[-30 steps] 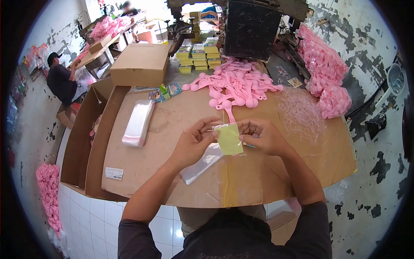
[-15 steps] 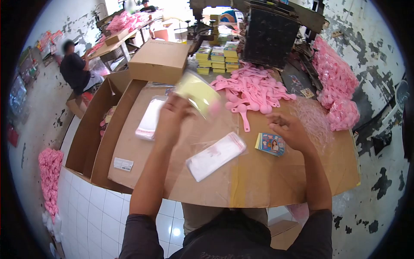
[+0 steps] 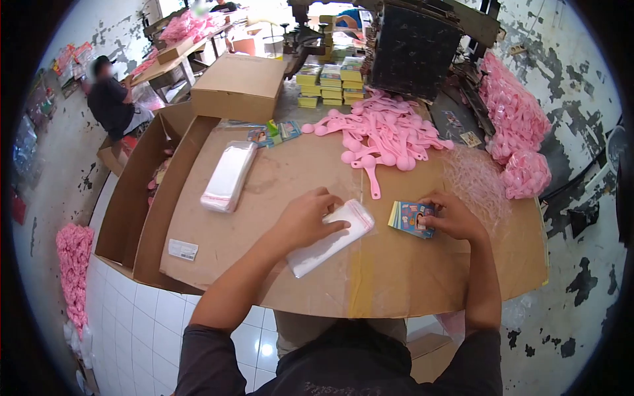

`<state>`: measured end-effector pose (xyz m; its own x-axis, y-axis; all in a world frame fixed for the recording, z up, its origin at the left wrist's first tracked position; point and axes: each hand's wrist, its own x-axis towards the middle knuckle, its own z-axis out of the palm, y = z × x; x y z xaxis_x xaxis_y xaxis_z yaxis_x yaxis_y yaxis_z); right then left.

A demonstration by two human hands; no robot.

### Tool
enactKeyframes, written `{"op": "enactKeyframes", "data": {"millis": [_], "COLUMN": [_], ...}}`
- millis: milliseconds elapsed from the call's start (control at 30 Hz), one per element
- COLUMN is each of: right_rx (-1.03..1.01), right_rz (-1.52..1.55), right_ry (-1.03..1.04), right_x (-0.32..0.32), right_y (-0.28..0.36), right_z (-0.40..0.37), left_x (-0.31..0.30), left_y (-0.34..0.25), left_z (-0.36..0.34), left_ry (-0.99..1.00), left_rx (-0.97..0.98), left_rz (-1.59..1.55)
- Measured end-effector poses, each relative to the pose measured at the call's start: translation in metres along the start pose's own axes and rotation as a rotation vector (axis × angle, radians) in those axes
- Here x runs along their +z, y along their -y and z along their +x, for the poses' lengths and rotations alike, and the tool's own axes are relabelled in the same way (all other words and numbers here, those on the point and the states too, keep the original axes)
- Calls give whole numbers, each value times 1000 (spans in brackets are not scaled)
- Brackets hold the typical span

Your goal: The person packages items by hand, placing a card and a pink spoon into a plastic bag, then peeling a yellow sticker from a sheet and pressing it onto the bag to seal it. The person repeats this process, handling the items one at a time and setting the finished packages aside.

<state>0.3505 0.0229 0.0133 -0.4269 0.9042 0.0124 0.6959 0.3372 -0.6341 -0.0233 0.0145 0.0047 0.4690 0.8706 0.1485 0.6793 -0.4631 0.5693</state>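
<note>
My left hand is over a stack of clear plastic bags, thumb and fingers apart, nothing held. The bags lie at a slant on the cardboard-covered table. To the right, my right hand grips a small stack of printed picture cards by its right end, thumb on top. Beyond the hands is a heap of pink plastic scoops, one handle pointing toward me. A second stack of clear bags rests farther left.
An open cardboard box stands along the left edge, with a closed carton behind. Stacked cards and a dark machine are at the back. Pink bundles fill the right side. A person sits far left.
The clear packet with a yellow card has left my left hand, which has come down toward the near bag stack. My right hand has lowered onto the picture cards.
</note>
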Motion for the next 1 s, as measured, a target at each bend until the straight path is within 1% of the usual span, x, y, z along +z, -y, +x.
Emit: {"op": "enactKeyframes", "data": {"millis": [100, 233, 333, 400, 433, 533, 633, 700, 733, 800, 900, 1000], "right_rx": [84, 170, -120, -85, -70, -4, 116, -47, -129, -138, -108, -78], "right_rz": [77, 146, 62, 164, 214, 176, 152, 31, -31, 41, 142, 275], "right_ry": [-59, -117, -314, -296, -287, -302, -245, -362, -419, -431, -404, -375], "right_x": [2, 4, 11, 9, 8, 13, 14, 19, 21, 20, 17, 25], "right_y": [-2, 2, -8, -3, 4, 22, 32, 16, 9, 4, 20, 49], "right_z": [1, 3, 5, 0, -1, -1, -1, 4, 5, 6, 3, 1], "left_x": [19, 21, 21, 22, 21, 19, 19, 19, 20, 22, 18, 2], "left_y": [11, 13, 12, 12, 12, 11, 11, 11, 12, 14, 11, -14], "left_z": [3, 5, 6, 6, 6, 7, 7, 7, 7, 8, 9, 4], "left_ry": [-41, -91, -94, -94, -103, -124, -153, -206, -207, -209, -14, 30], "left_rx": [6, -82, -152, -214, -187, -124, -75, -15, -5, 16, -53, -102], "left_rz": [-84, -221, -349, -407, -377, -310, -279, -249, -335, -509, -989, -1028]}}
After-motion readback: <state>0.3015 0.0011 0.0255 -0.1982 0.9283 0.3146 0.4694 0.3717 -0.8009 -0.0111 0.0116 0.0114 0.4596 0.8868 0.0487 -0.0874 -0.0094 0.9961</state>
